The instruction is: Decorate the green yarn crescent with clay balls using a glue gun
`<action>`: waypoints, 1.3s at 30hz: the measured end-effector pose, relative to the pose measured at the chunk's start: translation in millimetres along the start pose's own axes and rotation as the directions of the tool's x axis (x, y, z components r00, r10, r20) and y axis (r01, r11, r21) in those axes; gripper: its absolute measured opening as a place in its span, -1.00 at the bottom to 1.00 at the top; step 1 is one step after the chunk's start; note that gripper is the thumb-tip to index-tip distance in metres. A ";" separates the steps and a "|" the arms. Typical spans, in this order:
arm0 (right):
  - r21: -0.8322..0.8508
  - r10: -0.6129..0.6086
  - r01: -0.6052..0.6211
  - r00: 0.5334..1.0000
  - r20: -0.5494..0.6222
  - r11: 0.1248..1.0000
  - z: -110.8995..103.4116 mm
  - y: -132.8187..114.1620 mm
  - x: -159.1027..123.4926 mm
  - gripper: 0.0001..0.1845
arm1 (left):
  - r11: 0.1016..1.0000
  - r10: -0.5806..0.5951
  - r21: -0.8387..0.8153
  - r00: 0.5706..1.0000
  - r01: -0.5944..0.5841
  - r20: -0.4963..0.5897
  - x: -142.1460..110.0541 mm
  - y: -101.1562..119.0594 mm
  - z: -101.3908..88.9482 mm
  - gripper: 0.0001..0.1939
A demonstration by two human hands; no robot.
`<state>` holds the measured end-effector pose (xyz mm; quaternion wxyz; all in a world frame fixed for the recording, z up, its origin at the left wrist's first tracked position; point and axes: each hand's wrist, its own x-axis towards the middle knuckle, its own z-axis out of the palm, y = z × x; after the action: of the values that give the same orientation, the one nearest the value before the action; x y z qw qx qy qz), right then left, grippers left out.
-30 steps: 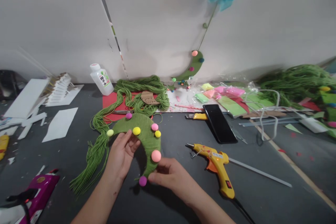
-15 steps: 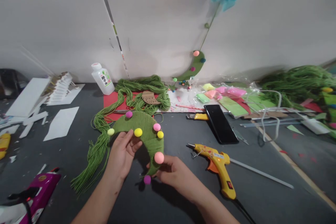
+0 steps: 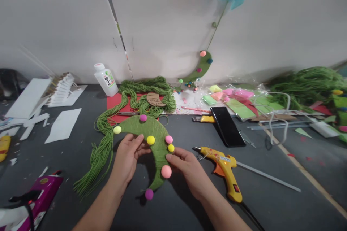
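Note:
Both hands hold a crescent moon wrapped in green yarn (image 3: 159,155), raised a little above the dark table. Coloured balls in purple, yellow, pink and salmon dot its surface and edges. My left hand (image 3: 127,158) pinches the inner curve near the upper left, its thumb close to a yellow ball (image 3: 150,140). My right hand (image 3: 188,168) grips the outer right edge, thumb on the front between the small yellow ball (image 3: 171,148) and the salmon ball (image 3: 166,171). The fingers behind the moon are partly hidden. A purple ball (image 3: 149,194) sits at the lower tip.
A yellow glue gun (image 3: 221,162) lies right of my hands, below a black phone (image 3: 227,127) and a utility knife (image 3: 204,119). Green yarn (image 3: 100,151) trails at the left, near a white bottle (image 3: 106,80). Another decorated crescent (image 3: 203,66) leans against the back board.
My right hand has moved up from the lower tip to the moon's outer right edge. The moon has shifted slightly right and toward me; my left hand keeps its hold.

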<state>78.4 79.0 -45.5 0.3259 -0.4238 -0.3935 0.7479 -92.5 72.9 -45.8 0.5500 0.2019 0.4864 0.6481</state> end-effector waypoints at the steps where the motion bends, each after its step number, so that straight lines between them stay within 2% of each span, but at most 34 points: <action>1: 0.007 0.014 -0.014 1.000 -0.003 1.000 -0.1 0.5 0.1 -0.72 | 1.000 0.002 0.006 1.000 -0.002 0.001 0.6 -0.7 -0.6 -0.72; 10: 0.024 0.054 -0.054 0.999 0.001 0.998 0.6 -1.4 -1.4 -0.71 | 0.998 0.011 0.059 1.000 -0.012 0.022 1.7 -2.0 -3.7 -0.73; 19: -0.053 0.073 -0.072 0.997 0.025 0.996 -1.0 -1.3 1.7 -0.69 | 0.979 0.081 0.183 0.993 -0.094 0.080 -0.4 -2.3 -4.3 -0.80; 26: -0.143 0.097 -0.093 0.995 0.023 0.985 2.8 -6.4 0.2 -0.68 | 0.949 0.111 0.289 0.990 -0.130 0.082 -1.8 3.4 -2.1 -0.72; 39: -0.151 0.132 -0.124 0.990 0.046 0.981 3.6 -4.7 -1.5 -0.69 | 0.908 0.152 0.383 0.986 -0.167 0.070 -2.1 3.8 -4.5 -0.73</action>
<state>76.5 78.9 -39.7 0.2338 -0.4501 -0.4288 0.7476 -97.4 69.4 -43.9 0.4538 0.3583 0.5761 0.5778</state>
